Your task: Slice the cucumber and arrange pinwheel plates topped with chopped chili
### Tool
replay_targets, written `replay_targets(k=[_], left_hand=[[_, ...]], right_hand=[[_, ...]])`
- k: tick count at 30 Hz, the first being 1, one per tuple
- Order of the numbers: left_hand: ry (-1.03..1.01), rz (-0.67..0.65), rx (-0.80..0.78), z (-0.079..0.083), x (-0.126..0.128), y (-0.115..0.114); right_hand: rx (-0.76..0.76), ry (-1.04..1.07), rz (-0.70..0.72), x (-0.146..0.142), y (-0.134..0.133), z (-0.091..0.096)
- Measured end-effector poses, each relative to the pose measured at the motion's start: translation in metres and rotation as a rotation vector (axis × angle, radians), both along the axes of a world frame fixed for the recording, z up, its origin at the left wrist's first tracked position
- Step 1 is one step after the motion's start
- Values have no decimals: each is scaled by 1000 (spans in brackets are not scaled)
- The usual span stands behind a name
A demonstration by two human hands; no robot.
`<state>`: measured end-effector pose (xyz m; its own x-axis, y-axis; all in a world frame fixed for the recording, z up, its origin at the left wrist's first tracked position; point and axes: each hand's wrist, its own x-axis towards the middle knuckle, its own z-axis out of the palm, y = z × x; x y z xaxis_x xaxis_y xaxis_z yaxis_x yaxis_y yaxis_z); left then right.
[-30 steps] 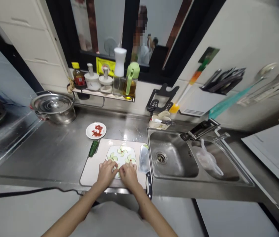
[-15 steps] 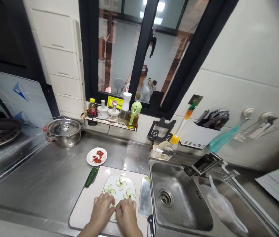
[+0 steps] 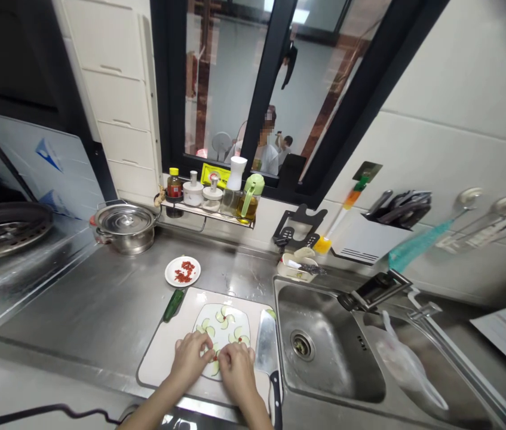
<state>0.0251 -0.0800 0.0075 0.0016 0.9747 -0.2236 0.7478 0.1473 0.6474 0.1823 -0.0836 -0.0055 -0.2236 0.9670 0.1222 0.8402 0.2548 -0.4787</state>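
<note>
A white plate [image 3: 210, 311] lies on a pale cutting board [image 3: 158, 358], carrying thin cucumber slices [image 3: 224, 314] set in flower shapes with small red bits at their centres. My left hand [image 3: 192, 357] and my right hand [image 3: 238, 367] meet over the plate's near part, fingertips pinched at the nearest flower. A red bit shows between them; whatever the fingers hold is too small to make out. At the board's right side rests a kitchen knife [image 3: 265, 342], its black handle toward me. A cucumber piece [image 3: 173, 305] touches the board's upper left.
Behind the board sits a small plate [image 3: 169, 273] of chopped red pieces [image 3: 184, 272]. The sink [image 3: 331, 349] adjoins on the right. A lidded pot [image 3: 127, 230] stands back left, below a rack holding an oil bottle [image 3: 249, 203] and jars. A person [image 3: 268, 152] shows in the window.
The view has tilted down and shifted, so everything sits higher and mostly further right. My hands stay at the nearest flower, and a red bit now shows between the fingertips.
</note>
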Motion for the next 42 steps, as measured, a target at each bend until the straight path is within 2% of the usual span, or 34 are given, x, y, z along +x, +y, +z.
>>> replay_targets(k=[5, 9, 12, 18, 24, 29, 36, 42], left_hand=[[-65, 100, 61, -2, -15, 10], [-85, 259, 144, -6, -38, 28], [-80, 384, 189, -9, -61, 49], [60, 495, 216, -3, -116, 110], [282, 441, 135, -1, -158, 162], [363, 239, 73, -2, -162, 189], [339, 87, 57, -9, -151, 204], [301, 56, 46, -15, -153, 205]], right_hand=[[-4, 85, -24, 6, 2, 12], [7, 144, -58, 20, 4, 20], [-3, 183, -84, 34, 6, 23], [-34, 236, -105, 48, 9, 20], [-14, 240, -107, 44, 14, 17], [-12, 226, -109, 42, 18, 16], [-17, 212, -95, 40, 23, 18], [-50, 216, -100, 37, 24, 16]])
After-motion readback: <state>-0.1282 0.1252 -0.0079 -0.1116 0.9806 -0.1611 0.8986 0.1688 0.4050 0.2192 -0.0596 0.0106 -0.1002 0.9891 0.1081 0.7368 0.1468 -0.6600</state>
